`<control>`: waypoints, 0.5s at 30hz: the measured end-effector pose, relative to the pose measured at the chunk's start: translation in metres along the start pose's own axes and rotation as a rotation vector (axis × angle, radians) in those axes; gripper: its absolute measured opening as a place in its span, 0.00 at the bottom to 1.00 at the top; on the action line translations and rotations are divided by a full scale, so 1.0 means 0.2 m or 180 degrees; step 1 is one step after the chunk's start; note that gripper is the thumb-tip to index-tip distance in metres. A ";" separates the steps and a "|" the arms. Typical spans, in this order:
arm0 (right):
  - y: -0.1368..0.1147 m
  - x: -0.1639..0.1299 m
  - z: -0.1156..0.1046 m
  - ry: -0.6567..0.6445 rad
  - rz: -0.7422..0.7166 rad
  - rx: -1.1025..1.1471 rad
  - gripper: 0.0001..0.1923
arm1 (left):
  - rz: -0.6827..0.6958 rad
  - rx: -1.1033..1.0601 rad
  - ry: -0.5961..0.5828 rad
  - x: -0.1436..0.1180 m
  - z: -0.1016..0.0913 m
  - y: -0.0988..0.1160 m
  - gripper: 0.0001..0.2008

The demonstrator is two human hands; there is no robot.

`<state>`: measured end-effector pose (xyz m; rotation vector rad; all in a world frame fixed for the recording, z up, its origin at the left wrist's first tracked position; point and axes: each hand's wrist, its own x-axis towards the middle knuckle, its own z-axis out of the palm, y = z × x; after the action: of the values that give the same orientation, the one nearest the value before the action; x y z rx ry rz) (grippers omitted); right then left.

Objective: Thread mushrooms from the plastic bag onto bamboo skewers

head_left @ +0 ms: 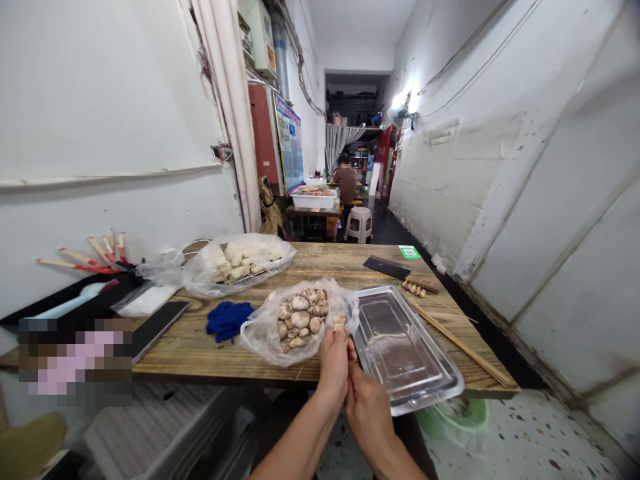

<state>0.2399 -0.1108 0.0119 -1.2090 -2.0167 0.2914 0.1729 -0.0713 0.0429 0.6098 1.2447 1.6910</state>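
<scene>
A narrow white-walled corridor runs away from a wooden worktop (320, 263) that fills the middle of the frame. At its near edge, just below centre, the left hand (334, 363) and the right hand (367, 403) meet, fingertips pressed together around something small and pale. What they pinch is too small and too covered to make out, and whether either grip is truly closed on it cannot be told.

Directly above the hands, touching the left fingertips, lies an open clear plastic bag of mushrooms (301, 319), brown-and-white caps heaped in it. The left hand is the nearer one to the bag. Just right of the hands sits a shiny metal tray (400, 343), its long axis running from upper left to lower right and its near corner overhanging the worktop edge.

Further out: a blue cloth (227, 319) left of the bag, a second bag of pale chunks (240, 261) behind, a long bamboo skewer (457, 343) right of the tray, and a dark cleaver (395, 269) beyond. A seated person (346, 181) is far down the corridor. The lower left is blurred out.
</scene>
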 end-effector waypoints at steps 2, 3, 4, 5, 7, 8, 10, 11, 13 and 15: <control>-0.01 -0.01 0.00 -0.0016 0.0017 -0.0025 0.22 | -0.0038 0.0089 -0.0083 0.00 0.00 -0.01 0.07; -0.01 -0.01 0.00 -0.0025 0.0024 -0.0020 0.22 | -0.0044 0.0099 -0.0081 0.00 0.00 -0.01 0.07; -0.01 -0.01 0.00 -0.0033 0.0030 -0.0005 0.22 | -0.0064 0.0098 -0.0077 0.01 0.00 -0.01 0.07; -0.01 -0.01 0.00 -0.0035 0.0037 0.0020 0.22 | -0.0091 0.0083 -0.0074 0.01 0.00 -0.01 0.07; -0.01 0.00 0.00 -0.0008 0.0074 0.0100 0.22 | -0.0154 0.0008 -0.0120 0.01 0.00 0.01 0.09; 0.00 0.01 -0.01 0.0009 0.0109 0.0168 0.21 | -0.0173 -0.0030 -0.0178 0.00 0.00 0.02 0.10; 0.01 0.03 -0.02 0.0068 0.0217 0.0346 0.20 | -0.0221 -0.0102 -0.0317 -0.01 -0.01 0.04 0.14; 0.02 0.04 -0.02 0.0108 0.0264 0.0446 0.20 | -0.0249 -0.0139 -0.0375 -0.02 -0.01 0.05 0.15; 0.03 0.05 -0.03 0.0176 0.0323 0.0631 0.19 | -0.0324 -0.0179 -0.0447 -0.04 -0.02 0.05 0.18; 0.03 0.06 -0.04 0.0187 0.0354 0.0753 0.19 | -0.0415 -0.0164 -0.0533 -0.05 -0.02 0.04 0.18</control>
<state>0.2469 -0.0982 0.0203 -1.1670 -1.8103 0.5275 0.1715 -0.0834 0.0504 0.6128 1.0950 1.5269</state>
